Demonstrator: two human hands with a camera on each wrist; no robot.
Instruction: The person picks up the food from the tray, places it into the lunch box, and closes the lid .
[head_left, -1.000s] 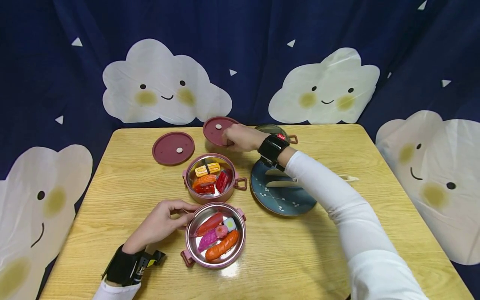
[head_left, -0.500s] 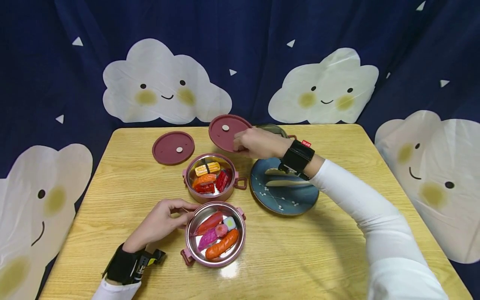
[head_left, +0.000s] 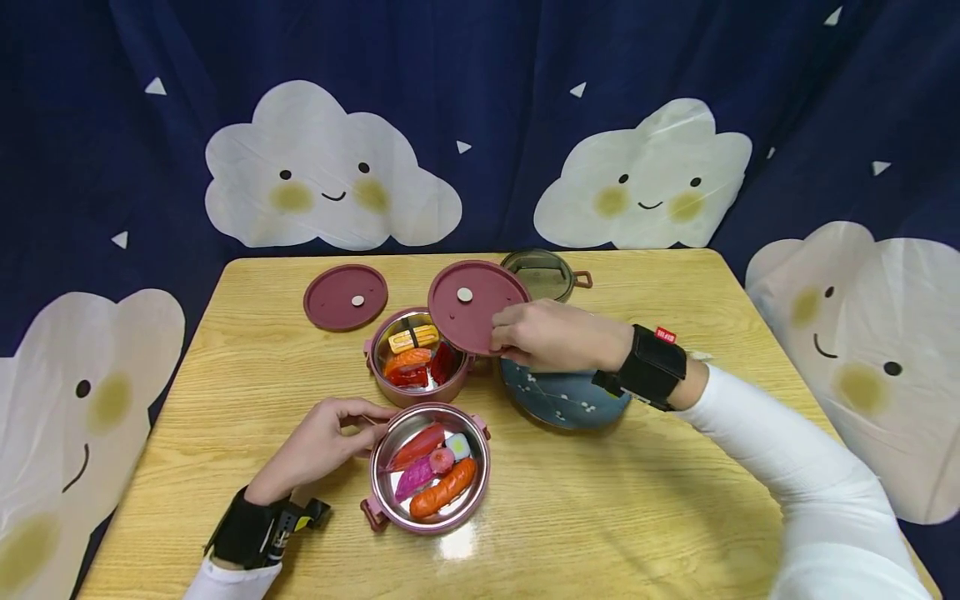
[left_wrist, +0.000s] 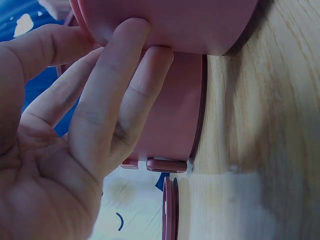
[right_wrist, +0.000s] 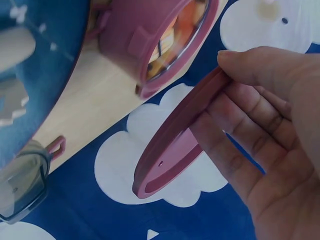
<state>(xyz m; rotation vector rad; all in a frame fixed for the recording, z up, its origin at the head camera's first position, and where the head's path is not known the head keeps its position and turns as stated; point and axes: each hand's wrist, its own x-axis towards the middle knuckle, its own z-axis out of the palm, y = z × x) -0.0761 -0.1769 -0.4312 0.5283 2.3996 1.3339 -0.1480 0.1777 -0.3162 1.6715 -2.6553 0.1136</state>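
A pink pot [head_left: 431, 527] with a steel inside stands nearest the front. In it lie a toy sausage [head_left: 444, 489], a red piece, a purple piece and small round pieces. My left hand [head_left: 326, 446] touches its left side, fingers fairly straight against the pot wall [left_wrist: 185, 25]. Just behind stands a second pink pot [head_left: 397, 392] with toy sushi [head_left: 414, 337]. My right hand [head_left: 551, 333] pinches the edge of a dark red lid [head_left: 476, 321], thumb on one face, fingers [right_wrist: 225, 150] on the other. The raised lid tilts and hides part of the rear pot.
Another dark red lid [head_left: 337, 296] lies at the back left of the table. Behind my right hand sits a pot with a see-through lid [head_left: 540, 267]. Under the right forearm is a blue plate [head_left: 570, 400] bearing pale flat pieces [right_wrist: 15, 45]. A cloud-patterned curtain borders the table.
My right hand has brought the dark red lid from the back of the table toward the front and right, over the rear pot's edge. The left hand stays at the front pot.
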